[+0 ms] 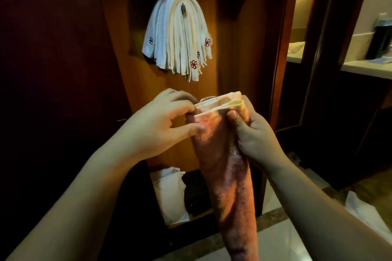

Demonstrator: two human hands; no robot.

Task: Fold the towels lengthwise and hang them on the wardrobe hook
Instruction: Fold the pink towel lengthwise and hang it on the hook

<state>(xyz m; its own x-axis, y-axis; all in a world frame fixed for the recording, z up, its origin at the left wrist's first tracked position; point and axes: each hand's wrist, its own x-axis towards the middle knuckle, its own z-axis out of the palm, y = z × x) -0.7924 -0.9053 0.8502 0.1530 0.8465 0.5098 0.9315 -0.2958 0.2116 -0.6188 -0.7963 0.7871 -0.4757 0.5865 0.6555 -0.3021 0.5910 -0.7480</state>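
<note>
Folded towel [224, 154] held up at frame centre, both my hands on its top edge.

My left hand [163, 125] pinches the left corner; my right hand [252, 131] grips the right, layered edges showing between them, the rest hanging to the bottom edge. Directly above, across a gap of bare wardrobe panel [212, 82], hung towels [178, 38] drape over the hook [182, 9]. White bag [169, 193] lower centre.

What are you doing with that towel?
A person is folding a pinkish towel lengthwise. The left hand pinches its top edge, and the right hand grips the folded layers, so the rest hangs down. Above them, a bunch of folded towels already hangs over the hook in the wooden wardrobe. This one is not hung yet.
</note>
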